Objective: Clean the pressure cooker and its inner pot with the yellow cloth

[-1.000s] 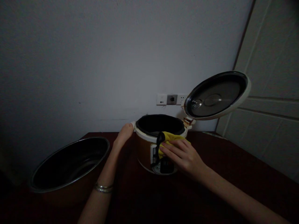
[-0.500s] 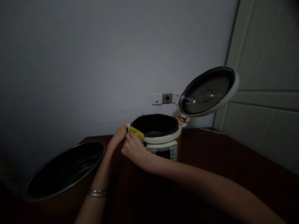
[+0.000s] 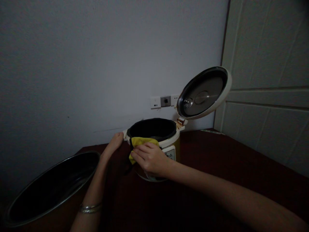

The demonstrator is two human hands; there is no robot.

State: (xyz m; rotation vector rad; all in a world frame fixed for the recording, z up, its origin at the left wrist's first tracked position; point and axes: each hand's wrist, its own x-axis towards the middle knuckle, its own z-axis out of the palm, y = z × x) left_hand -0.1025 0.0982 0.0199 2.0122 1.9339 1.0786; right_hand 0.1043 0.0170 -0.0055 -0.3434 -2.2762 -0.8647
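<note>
A white and gold rice cooker (image 3: pixel 178 145) stands on the dark red table with its lid (image 3: pixel 202 93) raised on the hinge at the right. Its dark round opening faces up. My right hand (image 3: pixel 151 158) presses a yellow cloth (image 3: pixel 145 140) against the front left of the rim and outer wall, covering part of the control panel (image 3: pixel 171 153). My left hand (image 3: pixel 116 141), with a silver bangle on the wrist, is closed at the white side handle (image 3: pixel 125 134) of the cooker; its fingertips are partly hidden.
A large dark inner pot (image 3: pixel 54 193) with a metal rim sits tilted at the lower left, beside my left forearm. Wall sockets (image 3: pixel 165 101) are behind the cooker. A panelled door (image 3: pixel 263 74) rises at the right, past the table edge (image 3: pixel 241 145).
My right hand has brought the cloth rightward and down onto the cooker's front. The cloth is spread wider. My left hand has come off the cloth to the side handle. The view has shifted right.
</note>
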